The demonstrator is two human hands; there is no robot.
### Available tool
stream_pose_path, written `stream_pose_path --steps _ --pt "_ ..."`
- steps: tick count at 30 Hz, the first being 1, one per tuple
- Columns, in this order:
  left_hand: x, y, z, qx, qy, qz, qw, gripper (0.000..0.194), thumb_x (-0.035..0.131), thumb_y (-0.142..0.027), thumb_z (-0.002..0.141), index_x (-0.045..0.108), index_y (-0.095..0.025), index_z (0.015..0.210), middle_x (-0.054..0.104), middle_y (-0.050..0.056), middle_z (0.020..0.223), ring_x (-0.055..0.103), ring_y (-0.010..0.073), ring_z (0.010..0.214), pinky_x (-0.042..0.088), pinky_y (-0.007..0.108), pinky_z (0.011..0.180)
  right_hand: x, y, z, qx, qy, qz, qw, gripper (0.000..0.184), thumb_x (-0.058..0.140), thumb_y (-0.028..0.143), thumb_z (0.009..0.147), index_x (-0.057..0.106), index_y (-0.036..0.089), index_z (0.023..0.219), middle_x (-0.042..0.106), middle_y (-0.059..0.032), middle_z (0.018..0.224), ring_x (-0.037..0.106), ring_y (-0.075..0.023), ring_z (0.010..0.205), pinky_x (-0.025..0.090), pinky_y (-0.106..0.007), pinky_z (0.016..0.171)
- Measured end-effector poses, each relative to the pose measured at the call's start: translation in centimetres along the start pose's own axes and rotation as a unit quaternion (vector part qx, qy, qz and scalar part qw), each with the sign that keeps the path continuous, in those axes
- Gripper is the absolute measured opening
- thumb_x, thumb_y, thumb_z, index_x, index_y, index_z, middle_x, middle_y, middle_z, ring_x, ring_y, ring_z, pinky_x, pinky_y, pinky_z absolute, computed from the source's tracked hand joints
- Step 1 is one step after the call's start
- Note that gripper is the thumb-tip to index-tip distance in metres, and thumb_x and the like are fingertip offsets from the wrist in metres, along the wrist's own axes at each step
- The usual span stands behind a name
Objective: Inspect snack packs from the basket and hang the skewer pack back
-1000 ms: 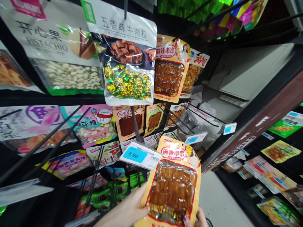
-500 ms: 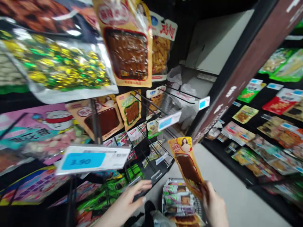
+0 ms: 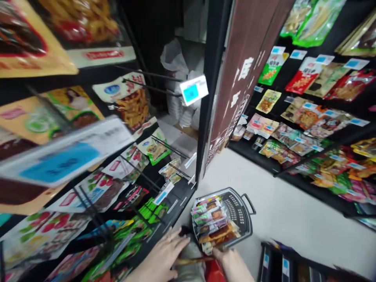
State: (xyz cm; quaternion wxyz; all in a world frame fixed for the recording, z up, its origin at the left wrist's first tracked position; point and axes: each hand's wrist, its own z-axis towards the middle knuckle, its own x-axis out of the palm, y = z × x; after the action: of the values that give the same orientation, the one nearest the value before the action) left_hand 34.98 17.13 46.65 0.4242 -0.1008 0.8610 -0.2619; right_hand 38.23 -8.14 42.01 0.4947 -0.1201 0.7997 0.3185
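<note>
A tan-brown snack packet [image 3: 195,260], seen nearly edge-on, spans the gap between my hands. My right hand [image 3: 233,266] pinches its right end. My left hand [image 3: 163,256] is at the other end with fingers stretched and apart; whether it touches the packet I cannot tell. Just beyond both hands, a dark shopping basket [image 3: 245,227] stands on the floor. Several snack packets [image 3: 210,213] lie in a row along its left side, with brown-windowed ones [image 3: 219,234] nearest me. Something red [image 3: 215,271] shows beneath my right hand.
On my left runs a rack of hanging snack bags [image 3: 132,102] with protruding hooks and price tags [image 3: 194,90]. A dark red pillar [image 3: 232,78] rises ahead. Another snack shelf [image 3: 308,105] lines the right, beyond pale floor [image 3: 282,203]. A dark display unit [image 3: 273,262] stands low at right.
The view has swung right and down, bringing the whole basket in sight. My right hand has lowered the packet from upright to nearly edge-on, and my hands are closer together.
</note>
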Motion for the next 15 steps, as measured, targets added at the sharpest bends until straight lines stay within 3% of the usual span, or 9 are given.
stream_pose_path --steps 3,5,7,11,15 --pt "1.7 0.3 2.0 0.029 0.063 0.075 0.995 0.029 0.042 -0.015 0.073 0.061 -0.022 0.094 0.064 0.007 0.086 0.058 0.0243 0.083 0.045 0.038 0.078 2.4 -0.3 -0.5 -0.020 -0.020 -0.020 0.999 0.026 0.044 0.007 0.075 0.060 0.023 0.089 0.065 -0.0022 0.078 0.059 -0.0143 0.069 0.041 -0.019 0.066" --pt "3.8 0.6 3.2 0.040 0.076 0.098 0.991 0.036 0.030 -0.009 0.078 0.062 -0.020 0.088 0.064 0.008 0.079 0.059 0.0229 0.077 0.046 0.035 0.072 4.4 -0.4 -0.4 0.013 -0.047 -0.066 0.997 0.023 0.049 0.008 0.073 0.060 0.022 0.088 0.065 -0.0049 0.078 0.060 -0.0190 0.074 0.041 -0.027 0.074" --pt "6.5 0.7 4.6 0.048 0.089 0.084 0.991 0.040 0.028 -0.007 0.077 0.061 -0.019 0.097 0.064 0.010 0.086 0.058 0.0223 0.081 0.045 0.035 0.075 6.7 -0.5 0.0 0.032 -0.039 -0.099 0.994 0.021 0.051 0.008 0.073 0.061 0.021 0.085 0.065 -0.0069 0.077 0.060 -0.0231 0.075 0.041 -0.035 0.076" --pt "11.1 0.3 7.2 0.031 0.121 0.052 0.991 0.049 0.029 -0.007 0.076 0.047 -0.017 0.120 0.061 0.013 0.102 0.056 0.0231 0.091 0.043 0.036 0.081 11.1 -2.1 0.7 0.019 0.016 -0.128 0.991 0.025 0.048 0.005 0.074 0.061 0.014 0.093 0.065 -0.0117 0.080 0.059 -0.0245 0.072 0.043 -0.038 0.069" --pt "11.8 0.3 8.5 0.016 0.133 0.033 0.990 0.060 0.043 -0.011 0.070 0.037 -0.023 0.128 0.053 0.009 0.118 0.047 0.0249 0.107 0.034 0.038 0.094 14.0 -7.2 1.4 0.018 0.039 -0.160 0.986 0.027 0.044 0.003 0.075 0.060 0.006 0.097 0.062 -0.0177 0.086 0.056 -0.0267 0.081 0.041 -0.043 0.076"
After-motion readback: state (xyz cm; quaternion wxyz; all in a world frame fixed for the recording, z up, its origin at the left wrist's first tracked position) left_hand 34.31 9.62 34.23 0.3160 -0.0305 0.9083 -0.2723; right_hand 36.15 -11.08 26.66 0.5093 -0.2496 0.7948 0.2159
